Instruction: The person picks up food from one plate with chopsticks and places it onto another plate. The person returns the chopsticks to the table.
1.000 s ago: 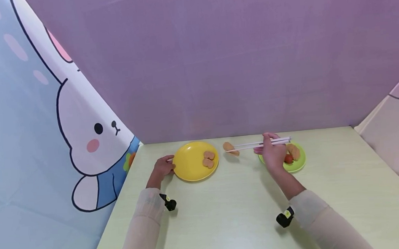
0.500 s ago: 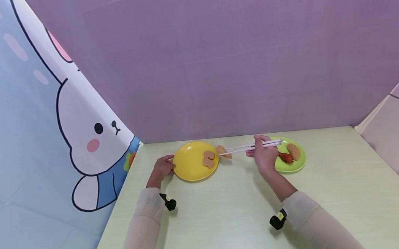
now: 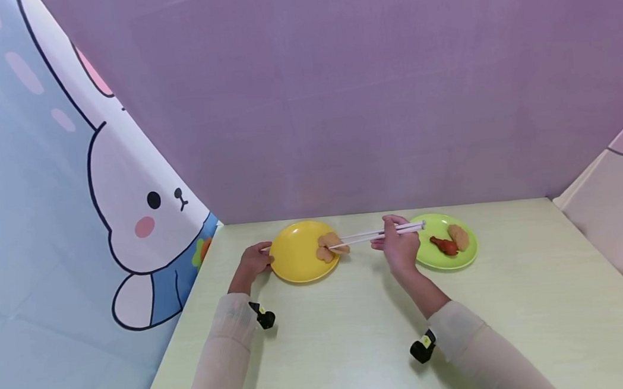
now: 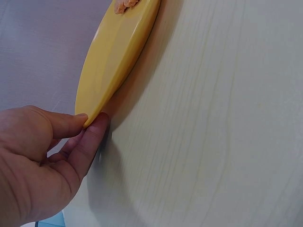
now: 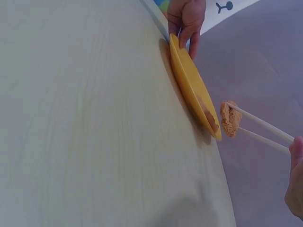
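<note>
My left hand (image 3: 253,259) pinches the left rim of a yellow plate (image 3: 296,252). In the left wrist view its thumb lies on top of the rim and its fingers underneath. White chopsticks (image 3: 364,237) are gripped in my right hand (image 3: 402,248), pointing left. Between their tips is a piece of fried chicken (image 5: 230,119), brown and rough, held up over the plate's right edge. Small tan nuggets (image 3: 323,255) lie on that side of the plate, partly hidden by the held piece in the head view.
Right of my right hand stands a green plate (image 3: 434,259). It bears a reddish chicken drumstick (image 3: 443,246) and another tan fried piece (image 3: 459,237). The pale table (image 3: 341,335) ends at a purple back wall (image 3: 370,107). A rabbit-printed cloth (image 3: 147,228) hangs at the left.
My right hand has moved left with the chopsticks, carrying the fried chicken from beside the yellow plate to over its right edge. The green plate is now uncovered. My left hand stays put.
</note>
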### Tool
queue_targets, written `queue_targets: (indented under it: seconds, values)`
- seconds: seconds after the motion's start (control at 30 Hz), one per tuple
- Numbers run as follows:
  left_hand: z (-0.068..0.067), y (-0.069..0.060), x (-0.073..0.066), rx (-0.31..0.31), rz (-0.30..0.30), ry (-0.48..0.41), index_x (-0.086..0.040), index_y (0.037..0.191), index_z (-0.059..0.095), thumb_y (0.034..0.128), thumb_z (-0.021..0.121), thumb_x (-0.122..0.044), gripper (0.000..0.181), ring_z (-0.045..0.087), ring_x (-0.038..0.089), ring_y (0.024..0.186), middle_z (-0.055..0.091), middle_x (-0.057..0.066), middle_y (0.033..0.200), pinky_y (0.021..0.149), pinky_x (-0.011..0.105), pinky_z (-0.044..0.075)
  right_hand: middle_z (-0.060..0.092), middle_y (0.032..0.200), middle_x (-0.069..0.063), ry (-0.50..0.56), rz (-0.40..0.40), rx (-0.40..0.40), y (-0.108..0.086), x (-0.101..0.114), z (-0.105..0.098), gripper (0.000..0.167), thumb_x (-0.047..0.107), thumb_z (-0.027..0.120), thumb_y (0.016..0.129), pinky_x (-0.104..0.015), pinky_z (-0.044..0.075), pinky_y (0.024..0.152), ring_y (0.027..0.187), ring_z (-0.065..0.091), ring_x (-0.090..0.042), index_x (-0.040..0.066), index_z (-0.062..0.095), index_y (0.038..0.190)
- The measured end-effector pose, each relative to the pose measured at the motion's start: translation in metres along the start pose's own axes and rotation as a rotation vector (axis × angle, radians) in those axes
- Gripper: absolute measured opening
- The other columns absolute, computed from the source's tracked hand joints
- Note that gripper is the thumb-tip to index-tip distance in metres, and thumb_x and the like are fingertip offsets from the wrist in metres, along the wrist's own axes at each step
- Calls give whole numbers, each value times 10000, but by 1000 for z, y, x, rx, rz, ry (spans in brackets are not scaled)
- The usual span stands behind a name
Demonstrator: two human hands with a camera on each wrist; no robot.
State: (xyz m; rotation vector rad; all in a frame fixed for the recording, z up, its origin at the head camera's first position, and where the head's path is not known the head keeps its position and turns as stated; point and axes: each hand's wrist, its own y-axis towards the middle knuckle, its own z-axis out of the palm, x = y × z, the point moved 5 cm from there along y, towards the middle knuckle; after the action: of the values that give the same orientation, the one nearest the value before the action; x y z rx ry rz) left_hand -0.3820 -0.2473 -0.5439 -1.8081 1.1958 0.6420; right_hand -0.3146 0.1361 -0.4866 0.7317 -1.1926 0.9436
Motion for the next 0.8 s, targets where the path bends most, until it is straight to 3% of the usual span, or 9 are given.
queue_targets:
  seconds: [0.63,0.7,0.8]
  values:
    - [1,-4,-1,0,2,33,-126,1472,538,943,646,-29,548,680,192,878,628,188,1334,721,263,605,684,666,-4,-32,-14,40,-20,-14,31,225,226,613,1014,-344,599,501,498,693,-113,41,707,1102]
    - [1,-4,-2,-3,2,35,-123,1470,539,941,643,-24,549,681,187,863,631,190,1330,712,261,603,700,691,-50,-38,-13,45,-22,-16,34,235,233,617,1012,-341,598,499,497,692,-111,39,708,1109]
    - [0,-5,-3,-6,-1,35,-126,1465,543,937,640,-21,547,679,188,857,634,187,1330,708,259,602,720,803,-232,-48,-5,61,-24,-18,39,257,243,613,1013,-339,600,504,498,691,-108,34,704,1132]
